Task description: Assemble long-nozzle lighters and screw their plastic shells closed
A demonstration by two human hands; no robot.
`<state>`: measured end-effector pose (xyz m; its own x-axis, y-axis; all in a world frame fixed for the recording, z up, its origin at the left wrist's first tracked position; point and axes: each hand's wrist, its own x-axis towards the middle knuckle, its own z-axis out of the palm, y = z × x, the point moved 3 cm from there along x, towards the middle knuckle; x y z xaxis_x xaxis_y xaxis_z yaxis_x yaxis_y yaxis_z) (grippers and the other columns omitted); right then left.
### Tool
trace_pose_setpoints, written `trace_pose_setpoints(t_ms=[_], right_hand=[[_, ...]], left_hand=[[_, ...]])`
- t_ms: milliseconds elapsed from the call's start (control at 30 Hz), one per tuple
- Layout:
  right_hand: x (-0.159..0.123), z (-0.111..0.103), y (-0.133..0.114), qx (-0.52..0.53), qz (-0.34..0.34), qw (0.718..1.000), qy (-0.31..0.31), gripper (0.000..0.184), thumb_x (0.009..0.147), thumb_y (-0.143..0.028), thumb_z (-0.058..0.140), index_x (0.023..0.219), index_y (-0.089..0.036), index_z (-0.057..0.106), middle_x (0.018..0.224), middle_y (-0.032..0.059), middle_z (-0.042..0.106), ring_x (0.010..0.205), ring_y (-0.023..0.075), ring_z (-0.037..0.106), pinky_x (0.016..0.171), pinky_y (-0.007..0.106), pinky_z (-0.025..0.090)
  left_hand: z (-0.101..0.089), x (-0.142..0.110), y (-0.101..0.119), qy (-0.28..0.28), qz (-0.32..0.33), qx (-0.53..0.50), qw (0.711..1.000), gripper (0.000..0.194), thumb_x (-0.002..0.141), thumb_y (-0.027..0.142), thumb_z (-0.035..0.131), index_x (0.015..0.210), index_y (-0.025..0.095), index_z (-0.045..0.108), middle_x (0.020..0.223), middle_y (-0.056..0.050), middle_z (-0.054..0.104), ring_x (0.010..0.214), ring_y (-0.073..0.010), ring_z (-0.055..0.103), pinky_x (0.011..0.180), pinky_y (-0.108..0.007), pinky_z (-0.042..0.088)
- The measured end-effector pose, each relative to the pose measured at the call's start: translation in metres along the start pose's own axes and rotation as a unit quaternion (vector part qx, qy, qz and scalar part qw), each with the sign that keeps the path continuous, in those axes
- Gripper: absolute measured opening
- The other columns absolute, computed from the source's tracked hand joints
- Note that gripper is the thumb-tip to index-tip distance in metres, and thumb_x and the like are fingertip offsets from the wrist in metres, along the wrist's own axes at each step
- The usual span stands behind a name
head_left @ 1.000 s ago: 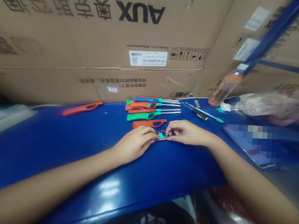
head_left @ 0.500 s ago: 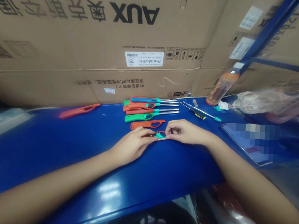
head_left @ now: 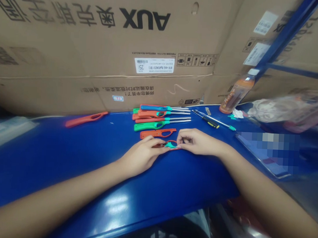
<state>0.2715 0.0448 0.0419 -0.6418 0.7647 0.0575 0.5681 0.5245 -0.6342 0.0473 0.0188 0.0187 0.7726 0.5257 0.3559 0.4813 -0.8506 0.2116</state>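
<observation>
Red casing, with a turquoise piece inside its loop, lies between the fingertips of our two hands. Beyond our fingers, we read "AUX" upside down on the large carton, beside Chinese characters; lower down, its white label reads "KFR-46G/BpR3AES1 (B1)" and "25". Far right of our fingers, "120X40" shows on another carton.

With our left hand we pinch the casing's left end, thumb and index finger nearly closed. With our right hand we nip its right end, index finger bent toward the thumb. Just beyond our fingertips lies an orange casing, then a green lighter.

Compared with half a second ago, we keep the same grip; the carton's print sits slightly lower in view, and the lighter beyond us stays put.
</observation>
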Motion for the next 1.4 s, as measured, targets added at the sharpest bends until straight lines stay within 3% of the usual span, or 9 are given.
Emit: trace_pose_setpoints(t_ms=[300,533,733,867,1033,1233,1400], right_hand=[[-0.001,-0.001,-0.003,-0.001,-0.006,1.0,-0.003,0.008,0.084,-0.022,0.064,0.084,-0.016,0.069,0.078,0.0004,0.057,0.062,0.0107,0.045,0.058,0.025,0.037],[0.003,0.004,0.004,0.057,0.097,0.993,0.016,0.016,0.078,-0.031,0.07,0.086,-0.017,0.07,0.067,-0.0022,0.057,0.057,0.0103,0.042,0.053,0.024,0.033],[0.001,-0.005,0.009,0.041,0.075,0.996,0.016,0.02,0.083,-0.034,0.066,0.091,-0.017,0.074,0.071,0.0003,0.061,0.062,0.0121,0.046,0.058,0.026,0.037],[0.0,-0.012,0.011,-0.004,0.06,0.998,0.031,0.017,0.084,-0.033,0.067,0.082,-0.017,0.071,0.078,0.0023,0.063,0.067,0.0135,0.048,0.062,0.028,0.039],[-0.001,-0.011,0.011,-0.01,0.065,0.998,-0.01,0.023,0.09,-0.037,0.06,0.083,-0.017,0.07,0.084,0.0048,0.067,0.076,0.0165,0.057,0.07,0.03,0.044],[-0.003,-0.005,0.016,0.011,0.128,0.991,-0.021,0.019,0.087,-0.035,0.063,0.081,-0.017,0.067,0.077,0.0029,0.069,0.071,0.016,0.058,0.064,0.028,0.043],[-0.003,-0.004,0.008,0.008,0.096,0.995,-0.012,0.02,0.088,-0.035,0.061,0.081,-0.017,0.066,0.077,0.0028,0.067,0.071,0.0151,0.057,0.066,0.027,0.043]], left_hand=[[-0.002,0.003,0.005,-0.009,-0.003,0.01,1.0,0.039,0.101,0.016,0.045,0.131,0.027,0.067,0.127,-0.01,0.066,0.112,-0.0255,0.061,0.094,-0.045,0.058],[-0.001,0.001,0.005,-0.016,-0.009,0.033,0.999,0.039,0.1,0.015,0.045,0.13,0.025,0.068,0.128,-0.009,0.066,0.111,-0.0253,0.061,0.093,-0.044,0.059],[0.0,0.0,0.005,-0.005,0.001,0.05,0.999,0.039,0.1,0.014,0.044,0.13,0.025,0.068,0.127,-0.008,0.067,0.109,-0.0253,0.062,0.091,-0.043,0.059],[0.0,0.001,0.005,-0.003,0.006,0.044,0.999,0.039,0.099,0.013,0.046,0.13,0.025,0.067,0.126,-0.009,0.066,0.109,-0.025,0.062,0.092,-0.043,0.059],[0.001,0.001,0.003,-0.005,0.009,0.029,1.0,0.04,0.098,0.012,0.046,0.131,0.025,0.066,0.126,-0.01,0.065,0.11,-0.0251,0.061,0.092,-0.043,0.058],[0.0,0.002,0.004,-0.019,0.011,0.028,0.999,0.039,0.1,0.013,0.046,0.131,0.024,0.067,0.124,-0.01,0.066,0.11,-0.0247,0.059,0.093,-0.041,0.056],[-0.003,0.004,0.005,-0.029,0.012,0.036,0.999,0.036,0.1,0.015,0.046,0.128,0.023,0.068,0.121,-0.01,0.067,0.107,-0.0244,0.06,0.091,-0.04,0.056]])
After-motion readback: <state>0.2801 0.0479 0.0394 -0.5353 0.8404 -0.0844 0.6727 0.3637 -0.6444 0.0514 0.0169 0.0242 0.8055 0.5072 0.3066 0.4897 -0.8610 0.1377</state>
